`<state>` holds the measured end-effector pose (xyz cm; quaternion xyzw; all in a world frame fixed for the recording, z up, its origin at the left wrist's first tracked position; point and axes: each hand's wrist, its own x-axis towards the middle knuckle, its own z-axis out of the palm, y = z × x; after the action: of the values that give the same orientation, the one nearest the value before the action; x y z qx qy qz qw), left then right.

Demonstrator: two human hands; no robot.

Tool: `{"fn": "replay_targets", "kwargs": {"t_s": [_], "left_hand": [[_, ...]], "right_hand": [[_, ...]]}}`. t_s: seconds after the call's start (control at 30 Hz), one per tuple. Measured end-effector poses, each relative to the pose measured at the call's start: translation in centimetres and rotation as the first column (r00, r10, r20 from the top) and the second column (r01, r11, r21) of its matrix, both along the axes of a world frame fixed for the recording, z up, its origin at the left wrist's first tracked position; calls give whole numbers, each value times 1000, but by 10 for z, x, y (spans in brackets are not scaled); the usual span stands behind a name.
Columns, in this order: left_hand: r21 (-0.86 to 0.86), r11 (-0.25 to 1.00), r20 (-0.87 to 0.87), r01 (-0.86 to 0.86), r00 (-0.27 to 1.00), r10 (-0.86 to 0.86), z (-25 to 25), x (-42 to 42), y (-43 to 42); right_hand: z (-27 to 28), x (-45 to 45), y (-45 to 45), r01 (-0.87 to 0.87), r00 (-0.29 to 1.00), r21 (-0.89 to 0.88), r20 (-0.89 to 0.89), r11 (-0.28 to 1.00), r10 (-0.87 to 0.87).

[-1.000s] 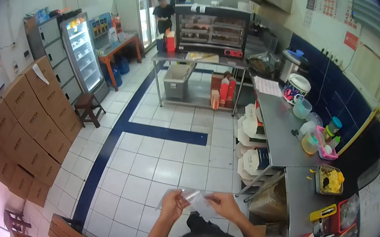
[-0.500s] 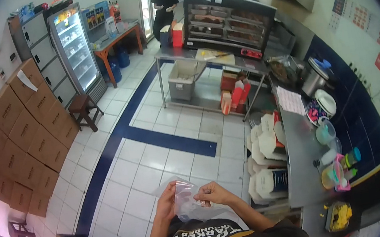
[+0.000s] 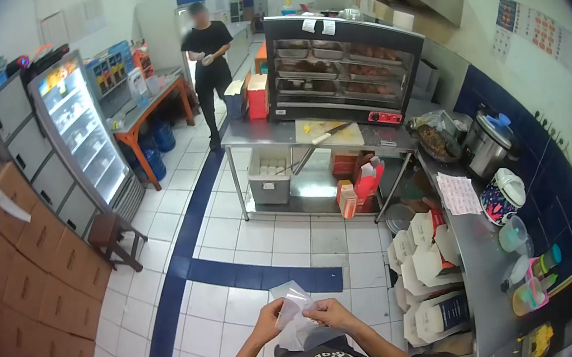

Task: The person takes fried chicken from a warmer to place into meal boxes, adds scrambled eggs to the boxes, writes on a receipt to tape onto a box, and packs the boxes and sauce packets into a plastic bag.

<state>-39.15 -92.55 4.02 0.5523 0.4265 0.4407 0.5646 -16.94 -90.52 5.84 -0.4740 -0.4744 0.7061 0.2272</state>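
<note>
Between my hands, in front of my shirt, is a clear plastic bag point(image 3: 299, 332). My left hand point(image 3: 270, 319) grips its left edge, with the fingers closed on the film. On the other side, my right hand point(image 3: 329, 312) pinches the bag with thumb and forefinger. The top of the bag stands up above my fingers, while its lower part hangs down over my shirt. Both hands are over the tiled floor, away from any counter.
A metal table ahead bears a food warmer point(image 3: 344, 73) and a cutting board with a knife point(image 3: 330, 133). Stacked white food boxes point(image 3: 421, 269) stand beside the steel counter point(image 3: 469, 248) on my right. Cartons point(image 3: 32, 284) and a wooden stool point(image 3: 117, 240) are at left. A person point(image 3: 210, 66) stands beyond.
The view has tilted up, so the warmer and table sit lower in it. The person at the back appears nearer. Both my hands still hold the bag, whose top now stands more upright.
</note>
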Motion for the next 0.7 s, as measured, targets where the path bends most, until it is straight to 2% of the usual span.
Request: {"fn": "replay_targets", "kwargs": {"t_s": [0.07,0.1,0.2,0.27,0.37,0.43,0.5,0.53,0.57,0.63,0.67,0.7], "left_hand": [[112,992,-120,58,992,-45,-18,-14,68],[22,992,-347,126,931,-111,-3,-15,94],[19,1000,-376,23,927,-14,-5,-12,154],[-87,995,-181,-57,983,41,-16,-13,198],[-45,999,-216,-19,976,9,-17,-13,268],[-123,992,-152,28,987,-47,-19,-10,315],[-53,995,-151,80,985,-87,-1,3,362],[-137,979,-79,150,984,-162,2,8,387],[-109,980,-78,165,982,-174,2,14,418],[-167,959,-18,229,972,-235,1,24,454],[-193,947,40,255,967,-252,8,31,475],[-173,949,45,264,965,-260,6,34,498]], "right_hand": [[-15,-17,59,29,997,56,-72,998,-25],[-26,-21,77,40,991,104,-129,994,-26],[-29,-34,140,116,976,73,-194,991,-100],[-28,-37,185,150,960,41,-246,988,-136],[-26,-28,266,118,976,1,-186,993,-116],[-38,-25,320,128,986,103,-118,986,-116],[-54,-18,369,84,996,241,0,967,-86],[-39,-17,387,98,994,209,-64,973,-86],[-40,-12,416,112,993,236,-61,965,-100],[-56,-4,445,76,983,149,-177,986,-49],[-72,5,463,21,990,124,-138,992,-4],[-62,9,477,27,992,142,-128,989,-9]]}}
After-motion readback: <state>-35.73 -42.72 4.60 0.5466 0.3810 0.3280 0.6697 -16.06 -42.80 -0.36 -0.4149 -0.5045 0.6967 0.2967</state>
